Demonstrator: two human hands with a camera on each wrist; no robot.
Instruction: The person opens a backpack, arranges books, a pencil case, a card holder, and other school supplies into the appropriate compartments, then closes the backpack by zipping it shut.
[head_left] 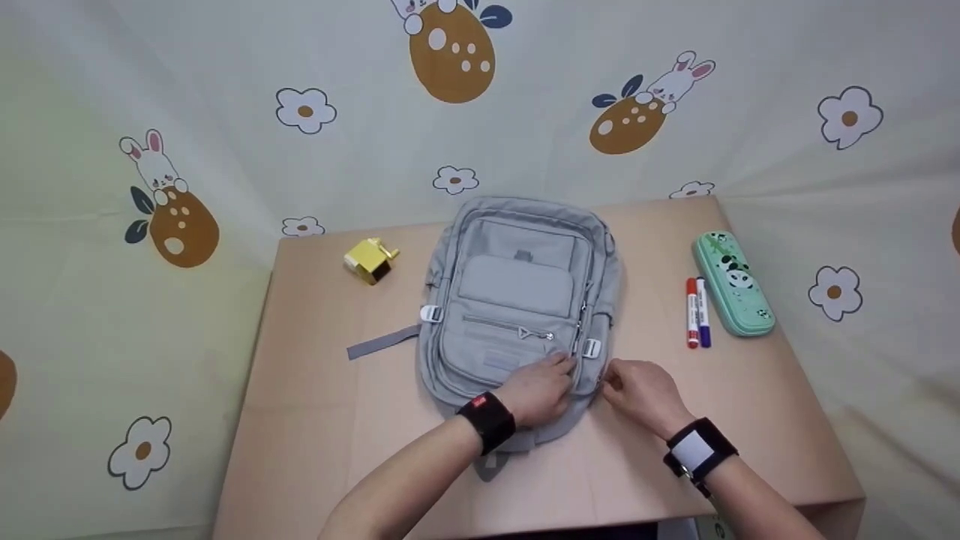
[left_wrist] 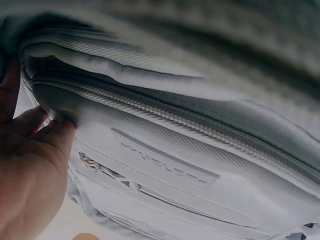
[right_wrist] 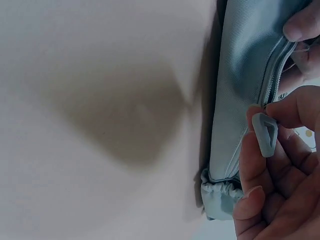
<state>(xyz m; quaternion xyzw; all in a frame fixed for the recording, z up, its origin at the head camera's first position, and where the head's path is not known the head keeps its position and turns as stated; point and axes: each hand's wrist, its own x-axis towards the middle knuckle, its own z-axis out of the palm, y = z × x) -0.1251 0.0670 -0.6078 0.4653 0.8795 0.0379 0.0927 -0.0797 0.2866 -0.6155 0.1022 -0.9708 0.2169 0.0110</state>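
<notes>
We see two hands [head_left: 536, 391] [head_left: 646, 394] and one gray bag [head_left: 514, 289]. We count two markers [head_left: 691, 311] [head_left: 703, 311], one green case [head_left: 733, 289], one yellow box [head_left: 367, 256].

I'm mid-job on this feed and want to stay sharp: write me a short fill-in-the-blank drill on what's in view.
1. The grey triangular zipper pull on the grey fabric backpack is at the person's ____ hand.
2. In the head view, the yellow box-shaped object with a crank lies to the ____ of the backpack.
3. The animal printed on the oblong mint-green case is a ____.
4. Beside that case lie ____ slim white-barrelled markers.

Missing words: right; left; panda; two.
</notes>
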